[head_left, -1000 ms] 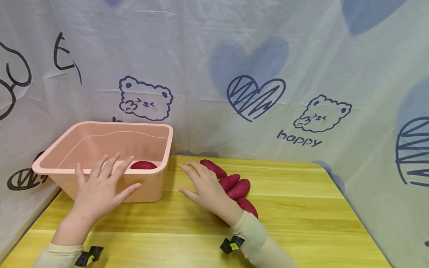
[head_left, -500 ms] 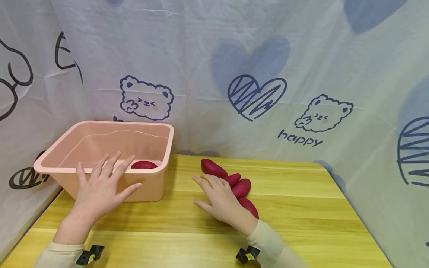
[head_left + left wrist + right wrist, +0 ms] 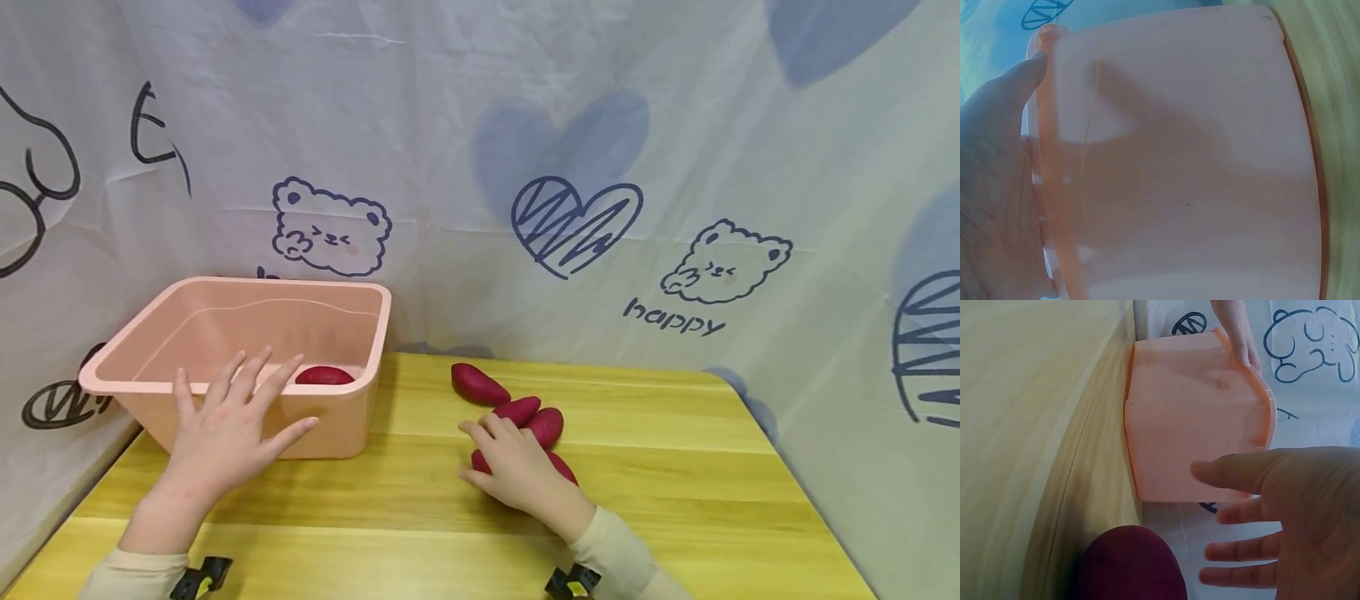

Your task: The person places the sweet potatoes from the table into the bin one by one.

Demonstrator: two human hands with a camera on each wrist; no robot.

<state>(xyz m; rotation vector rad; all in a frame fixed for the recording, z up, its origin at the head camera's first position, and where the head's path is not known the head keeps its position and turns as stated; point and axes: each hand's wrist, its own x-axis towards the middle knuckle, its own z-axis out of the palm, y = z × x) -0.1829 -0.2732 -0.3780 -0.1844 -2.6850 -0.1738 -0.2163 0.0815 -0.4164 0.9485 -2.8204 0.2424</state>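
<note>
In the head view my left hand (image 3: 225,433) lies spread over the near rim of a pink plastic bin (image 3: 358,421). Its thumb meets the rim in the left wrist view. Inside the bin sits one dark-red sweet potato (image 3: 324,376). My right hand (image 3: 517,467) is low over a loose group of sweet potatoes, fingers extended and slightly bent. One sweet potato (image 3: 479,461) shows between its thumb and fingers, partly hidden by the hand. Others lie beside it: one sweet potato (image 3: 547,427) touches its neighbour, and the farthest sweet potato (image 3: 478,384) lies towards the back.
The yellow wood-grain table (image 3: 675,467) extends right and forward of the hands. A pale printed cloth (image 3: 450,250) hangs behind the table and at both sides. The bin stands at the table's left, close to the cloth.
My right hand has moved right and towards me, from beside the bin to over the near sweet potatoes, uncovering the farther ones. My left hand stays on the bin's rim.
</note>
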